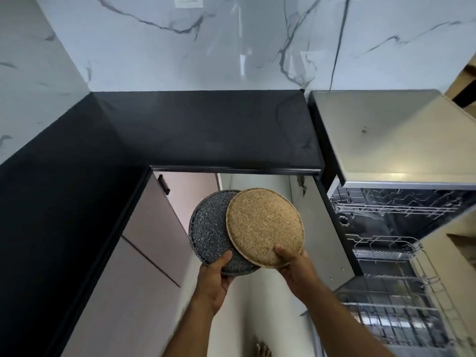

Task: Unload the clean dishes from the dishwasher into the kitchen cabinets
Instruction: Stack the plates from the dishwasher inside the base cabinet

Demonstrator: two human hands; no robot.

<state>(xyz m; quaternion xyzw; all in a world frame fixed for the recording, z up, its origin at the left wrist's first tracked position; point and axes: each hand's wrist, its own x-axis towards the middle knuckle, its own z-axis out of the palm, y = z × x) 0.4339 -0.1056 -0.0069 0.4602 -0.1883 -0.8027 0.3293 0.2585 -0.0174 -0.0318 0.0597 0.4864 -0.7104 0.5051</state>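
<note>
My left hand [216, 276] grips the near rim of a dark grey speckled plate [206, 228]. A tan speckled plate [265, 225] overlaps it on the right, and my right hand [296, 269] holds its near rim, thumb on top. Both plates are held out in front of me, below the counter's edge, tilted toward the camera. The dishwasher [386, 215] stands open at the right, with wire racks [386, 251] pulled out and showing no dishes that I can make out.
A black L-shaped countertop [206, 130] runs along the left and back under marble walls. Pinkish cabinet fronts [144, 253] with a dark handle [164, 184] stand at left. An open gap lies under the counter beyond the plates. A bare foot [262, 350] shows on the floor.
</note>
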